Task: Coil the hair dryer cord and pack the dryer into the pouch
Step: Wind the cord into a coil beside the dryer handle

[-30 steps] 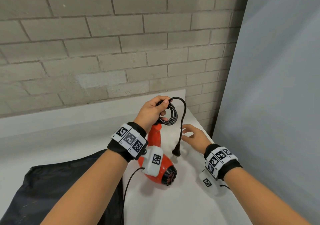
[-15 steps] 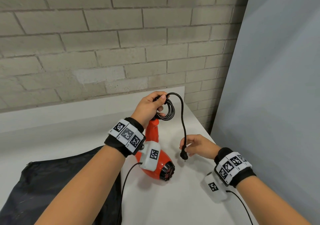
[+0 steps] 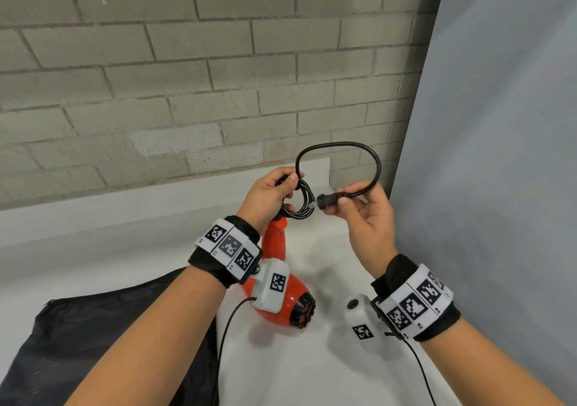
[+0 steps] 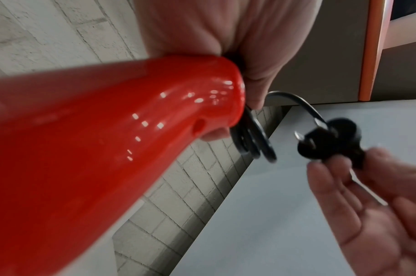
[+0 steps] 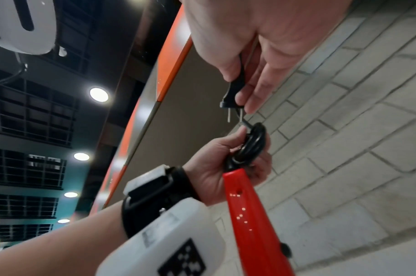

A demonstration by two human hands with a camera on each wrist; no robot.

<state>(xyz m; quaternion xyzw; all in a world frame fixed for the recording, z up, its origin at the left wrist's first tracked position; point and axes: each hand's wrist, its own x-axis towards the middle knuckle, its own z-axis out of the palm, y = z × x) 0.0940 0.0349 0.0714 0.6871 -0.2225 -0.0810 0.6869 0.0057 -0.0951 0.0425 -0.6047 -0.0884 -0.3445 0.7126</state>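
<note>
Since a moment ago the right hand has lifted the plug off the table, pinching it just beside the coiled cord, which the left hand clamps against the red hair dryer handle. Loosening that grip could let the coils spring apart. Beside the dryer, the dark pouch lies flat; I can't tell whether it holds anything.
</note>
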